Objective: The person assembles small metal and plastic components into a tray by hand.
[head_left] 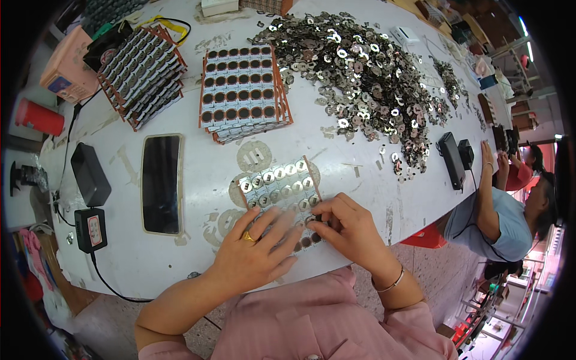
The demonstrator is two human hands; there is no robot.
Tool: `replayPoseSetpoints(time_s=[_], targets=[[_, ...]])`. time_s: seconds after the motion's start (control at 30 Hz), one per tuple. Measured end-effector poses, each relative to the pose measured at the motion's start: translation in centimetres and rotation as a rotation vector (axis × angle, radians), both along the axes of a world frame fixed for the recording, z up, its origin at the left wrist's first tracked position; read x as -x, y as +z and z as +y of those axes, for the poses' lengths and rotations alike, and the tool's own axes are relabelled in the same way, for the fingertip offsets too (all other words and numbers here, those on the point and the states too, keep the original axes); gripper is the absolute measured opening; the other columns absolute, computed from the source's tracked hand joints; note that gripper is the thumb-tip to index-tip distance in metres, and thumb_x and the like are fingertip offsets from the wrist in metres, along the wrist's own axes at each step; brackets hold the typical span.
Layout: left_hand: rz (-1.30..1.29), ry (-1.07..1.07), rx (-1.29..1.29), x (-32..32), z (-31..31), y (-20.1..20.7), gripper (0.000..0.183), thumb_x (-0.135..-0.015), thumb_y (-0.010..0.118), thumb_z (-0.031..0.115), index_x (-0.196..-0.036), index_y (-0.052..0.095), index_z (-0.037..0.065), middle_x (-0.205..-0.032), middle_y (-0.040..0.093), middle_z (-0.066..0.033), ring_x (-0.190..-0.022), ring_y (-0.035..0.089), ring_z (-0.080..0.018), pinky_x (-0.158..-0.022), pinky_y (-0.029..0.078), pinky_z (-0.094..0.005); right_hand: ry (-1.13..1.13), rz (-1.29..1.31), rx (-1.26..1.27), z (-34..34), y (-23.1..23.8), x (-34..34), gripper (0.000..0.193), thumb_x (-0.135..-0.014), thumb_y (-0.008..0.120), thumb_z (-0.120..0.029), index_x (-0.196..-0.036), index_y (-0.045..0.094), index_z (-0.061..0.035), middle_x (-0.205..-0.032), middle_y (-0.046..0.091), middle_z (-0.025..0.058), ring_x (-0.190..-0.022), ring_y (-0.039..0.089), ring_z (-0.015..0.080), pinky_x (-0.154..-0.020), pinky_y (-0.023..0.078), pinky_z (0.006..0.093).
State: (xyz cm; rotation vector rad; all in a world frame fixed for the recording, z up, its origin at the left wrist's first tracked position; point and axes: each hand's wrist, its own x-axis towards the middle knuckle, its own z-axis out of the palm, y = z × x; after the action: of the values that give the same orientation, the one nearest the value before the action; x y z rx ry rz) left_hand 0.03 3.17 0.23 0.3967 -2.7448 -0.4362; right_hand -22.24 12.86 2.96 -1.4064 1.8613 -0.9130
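A flat panel (279, 185) with rows of round places lies on the table in front of me. Shiny metal discs with small centre openings fill its far rows; dark round places (307, 242) show in the row nearest me. My left hand (259, 240), with a yellow ring, is spread palm down over the panel's left part, its fingertips smeared by motion. At the panel's right edge my right hand (349, 229) has thumb and forefinger closed together, low over the discs. Whatever lies between those fingertips is too small and hidden to name. Both hands cover the panel's middle rows.
Beyond the panel stands a stack of similar panels (239, 90), with another stack (143, 75) farther left. Loose metal pieces (372, 72) form a large heap at the far right. A phone (162, 183) and black boxes (90, 174) lie left. Co-workers (492, 219) sit along the right edge.
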Motion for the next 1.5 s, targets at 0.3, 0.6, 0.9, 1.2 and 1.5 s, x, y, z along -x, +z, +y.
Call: replayPoseSetpoints(time_s=[0.3, 0.6, 0.9, 1.2, 1.5], targets=[[-0.027, 0.007, 0.025, -0.1, 0.3, -0.5, 0.051, -0.086, 0.078, 0.042, -0.13, 0.071, 0.018, -0.147, 0.061, -0.007, -0.138, 0.052, -0.0292, -0.12, 0.037, -0.0503, 0.12, 0.269, 0.103, 0.3, -0.2, 0.0, 0.02, -0.088, 0.083, -0.005, -0.105, 0.071, -0.0057, -0.084, 0.061, 0.007, -0.067, 0.062, 0.0189, -0.058, 0.049, 0.0316], [0.008, 0.012, -0.009, 0.1, 0.0, -0.6, 0.05, -0.084, 0.08, 0.041, -0.129, 0.072, 0.019, -0.146, 0.061, -0.0076, -0.135, 0.055, -0.0292, -0.116, 0.039, -0.0506, -0.067, 0.715, 0.271, -5.8, -1.0, 7.1, 0.025, -0.088, 0.075, -0.008, -0.113, 0.069, -0.0066, -0.099, 0.069, 0.0115, -0.094, 0.066, 0.0336, -0.078, 0.058, 0.0431], [0.099, 0.042, -0.11, 0.1, -0.9, -0.4, 0.058, -0.082, 0.085, 0.042, -0.131, 0.069, 0.015, -0.141, 0.064, -0.009, -0.13, 0.059, -0.0297, -0.113, 0.041, -0.0502, -0.316, -0.186, 0.165, -5.1, -1.5, 8.4, 0.021, -0.1, 0.071, -0.007, -0.12, 0.073, -0.0011, -0.096, 0.075, 0.0053, -0.081, 0.068, 0.0134, -0.075, 0.056, 0.0274], [0.299, 0.186, -0.457, 0.1, -2.1, 0.8, 0.048, -0.084, 0.087, 0.025, -0.124, 0.069, 0.005, -0.105, 0.073, -0.0087, -0.097, 0.066, -0.0286, -0.091, 0.047, -0.0401, -0.176, -1.033, -0.064, -3.5, 0.1, 2.5, 0.017, -0.101, 0.07, -0.003, -0.117, 0.068, 0.0021, -0.099, 0.072, 0.0063, -0.081, 0.07, 0.0122, -0.072, 0.06, 0.0271], [0.345, 0.232, -0.623, -0.5, -2.3, 0.7, 0.014, -0.089, 0.082, 0.007, -0.101, 0.074, 0.006, -0.087, 0.071, -0.0074, -0.08, 0.066, -0.0238, -0.078, 0.053, -0.0351, -0.015, -1.0, -0.167, -2.7, -0.3, -2.2, 0.022, -0.097, 0.074, -0.001, -0.119, 0.073, -0.0009, -0.107, 0.075, 0.0063, -0.09, 0.071, 0.012, -0.08, 0.058, 0.0278]])
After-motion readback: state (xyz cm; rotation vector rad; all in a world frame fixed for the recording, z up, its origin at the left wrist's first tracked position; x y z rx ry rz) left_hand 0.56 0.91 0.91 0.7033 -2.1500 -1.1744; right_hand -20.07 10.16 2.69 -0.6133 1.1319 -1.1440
